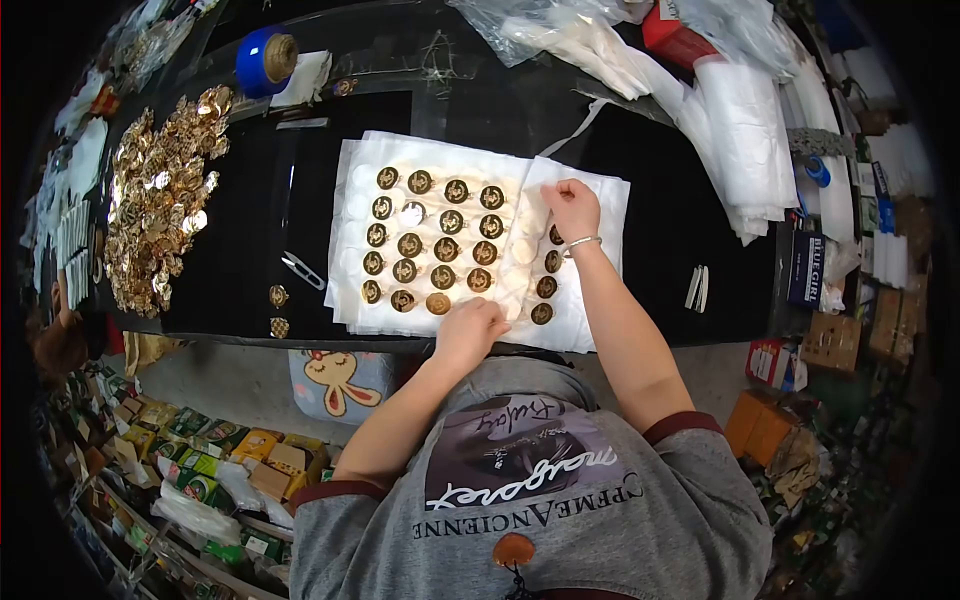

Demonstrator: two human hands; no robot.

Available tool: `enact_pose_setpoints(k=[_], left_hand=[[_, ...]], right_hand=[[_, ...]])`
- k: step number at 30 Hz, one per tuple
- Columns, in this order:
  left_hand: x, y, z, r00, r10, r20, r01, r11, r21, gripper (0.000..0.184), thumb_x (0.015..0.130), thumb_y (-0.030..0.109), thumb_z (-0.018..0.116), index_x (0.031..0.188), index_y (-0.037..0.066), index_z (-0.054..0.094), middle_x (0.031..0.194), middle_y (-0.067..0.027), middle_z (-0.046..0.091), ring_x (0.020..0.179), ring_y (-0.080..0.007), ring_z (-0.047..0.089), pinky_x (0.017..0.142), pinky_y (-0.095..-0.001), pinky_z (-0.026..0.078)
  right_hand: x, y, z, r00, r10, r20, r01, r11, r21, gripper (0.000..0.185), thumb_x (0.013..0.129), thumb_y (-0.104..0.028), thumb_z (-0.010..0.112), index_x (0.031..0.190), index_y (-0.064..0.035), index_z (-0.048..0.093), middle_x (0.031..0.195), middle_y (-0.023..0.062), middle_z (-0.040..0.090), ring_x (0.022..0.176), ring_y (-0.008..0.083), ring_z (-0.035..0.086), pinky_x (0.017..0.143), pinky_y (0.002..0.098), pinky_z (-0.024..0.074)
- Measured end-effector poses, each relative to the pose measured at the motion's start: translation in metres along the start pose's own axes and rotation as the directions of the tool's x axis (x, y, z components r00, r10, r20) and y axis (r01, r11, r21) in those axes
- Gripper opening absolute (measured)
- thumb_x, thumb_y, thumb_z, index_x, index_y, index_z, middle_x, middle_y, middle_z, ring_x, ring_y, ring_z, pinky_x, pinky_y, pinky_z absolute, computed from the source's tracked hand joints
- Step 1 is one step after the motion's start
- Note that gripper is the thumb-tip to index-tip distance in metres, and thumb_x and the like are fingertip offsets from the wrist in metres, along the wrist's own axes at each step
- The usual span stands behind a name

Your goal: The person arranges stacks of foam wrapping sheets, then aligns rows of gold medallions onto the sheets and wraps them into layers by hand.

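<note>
A stack of thin white packing sheets (350,240) lies on the black table, with rows of round black-and-gold badges (452,221) on top. Towards its right side a translucent fold of sheet (520,250) crosses the stack, and pale round shapes show through it. My right hand (575,210) is closed in a pinch on the far end of this fold, beside a column of badges (546,287). At the near end, my left hand (472,328) pinches the sheet close to the table's front edge. One badge (438,303) beside it looks plain gold.
A heap of gold badges (160,210) covers the table's left. Small thread snips (303,270) and two loose gold pieces (279,310) lie nearer the stack. Behind are a blue tape roll (266,62) and plastic bags (570,40). White rolled sheeting (745,140) and tweezers (697,288) are right.
</note>
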State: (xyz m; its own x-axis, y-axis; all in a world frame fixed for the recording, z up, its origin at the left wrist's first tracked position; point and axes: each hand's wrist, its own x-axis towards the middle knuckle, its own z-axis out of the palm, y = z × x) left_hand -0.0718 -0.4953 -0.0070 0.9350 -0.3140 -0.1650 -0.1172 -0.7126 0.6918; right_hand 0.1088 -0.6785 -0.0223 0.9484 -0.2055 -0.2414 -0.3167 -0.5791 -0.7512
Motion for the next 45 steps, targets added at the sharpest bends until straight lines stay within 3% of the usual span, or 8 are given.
enact_pose_setpoints(k=[6,11,15,21,26,30,38,45], left_hand=[[-0.031,-0.035,-0.006,0.912,-0.399,0.098,0.405,0.831,-0.381,0.026,0.081,0.023,0.069,0.094,0.004,0.055,0.076,-0.0077,0.059,0.070,-0.0278,0.061,0.057,-0.0372,0.046],[-0.027,-0.013,-0.013,0.939,-0.307,-0.156,0.301,0.952,-0.057,0.022,0.083,0.022,0.067,0.089,0.004,0.055,0.075,-0.0080,0.060,0.065,-0.0287,0.060,0.058,-0.0372,0.046],[-0.013,-0.008,-0.008,0.975,-0.048,-0.219,0.099,0.968,0.231,0.023,0.084,0.024,0.067,0.086,0.005,0.054,0.075,-0.0079,0.061,0.064,-0.0287,0.060,0.057,-0.0375,0.046],[-0.013,-0.030,-0.010,0.988,0.009,-0.154,0.041,0.946,0.321,0.027,0.083,0.029,0.067,0.081,0.006,0.053,0.072,-0.0077,0.061,0.061,-0.0277,0.060,0.057,-0.0381,0.047],[-0.038,-0.041,-0.041,0.914,-0.403,0.040,0.401,0.886,-0.233,0.028,0.081,0.032,0.068,0.078,0.007,0.055,0.067,-0.0076,0.060,0.058,-0.0279,0.059,0.056,-0.0372,0.048],[-0.037,-0.030,-0.040,0.962,-0.265,-0.060,0.256,0.957,-0.134,0.023,0.081,0.030,0.065,0.077,0.008,0.058,0.063,-0.0076,0.061,0.055,-0.0280,0.059,0.053,-0.0366,0.048],[-0.009,-0.033,0.004,0.998,-0.069,-0.003,0.064,0.908,0.414,0.021,0.082,0.028,0.059,0.076,0.008,0.060,0.065,-0.0090,0.063,0.055,-0.0310,0.059,0.051,-0.0400,0.047],[-0.043,-0.059,-0.037,0.907,-0.421,-0.007,0.419,0.904,-0.084,0.023,0.085,0.027,0.055,0.079,0.006,0.060,0.067,-0.0154,0.063,0.064,-0.0380,0.060,0.058,-0.0452,0.046]], right_hand=[[0.007,-0.026,0.010,0.967,0.117,0.227,-0.191,0.922,0.336,0.022,0.084,-0.020,0.069,0.088,0.0023,0.067,0.071,0.0046,0.063,0.061,0.0119,0.057,0.060,0.0219,0.0479],[0.007,-0.042,0.008,0.966,0.185,0.182,-0.241,0.899,0.366,0.021,0.084,-0.019,0.070,0.085,0.0017,0.068,0.070,0.0047,0.063,0.059,0.0130,0.057,0.059,0.0218,0.0472],[0.016,-0.033,0.025,0.982,-0.029,0.186,0.068,0.976,-0.206,0.019,0.084,-0.017,0.068,0.082,0.0015,0.068,0.069,0.0053,0.063,0.058,0.0136,0.057,0.057,0.0213,0.0482],[0.026,-0.032,0.044,0.983,-0.084,0.165,0.111,0.981,-0.160,0.021,0.081,-0.023,0.070,0.079,-0.0016,0.068,0.072,0.0044,0.065,0.057,0.0141,0.058,0.060,0.0278,0.0492],[0.022,-0.060,0.047,0.953,-0.101,0.286,0.090,0.995,0.051,0.014,0.084,-0.013,0.067,0.079,0.0008,0.066,0.069,0.0059,0.062,0.057,0.0130,0.056,0.054,0.0204,0.0484],[0.017,-0.077,0.053,0.889,0.158,0.429,-0.323,0.881,0.344,0.011,0.085,-0.010,0.066,0.085,0.0012,0.064,0.070,0.0073,0.062,0.058,0.0127,0.057,0.054,0.0203,0.0490],[0.016,-0.072,0.057,0.864,0.251,0.436,-0.451,0.772,0.448,0.012,0.086,-0.009,0.064,0.090,0.0021,0.064,0.073,0.0095,0.064,0.060,0.0129,0.060,0.054,0.0197,0.0504],[0.015,-0.075,0.076,0.874,0.181,0.451,-0.436,0.701,0.564,0.016,0.088,-0.013,0.065,0.090,0.0024,0.063,0.073,0.0090,0.063,0.062,0.0131,0.060,0.055,0.0194,0.0494]])
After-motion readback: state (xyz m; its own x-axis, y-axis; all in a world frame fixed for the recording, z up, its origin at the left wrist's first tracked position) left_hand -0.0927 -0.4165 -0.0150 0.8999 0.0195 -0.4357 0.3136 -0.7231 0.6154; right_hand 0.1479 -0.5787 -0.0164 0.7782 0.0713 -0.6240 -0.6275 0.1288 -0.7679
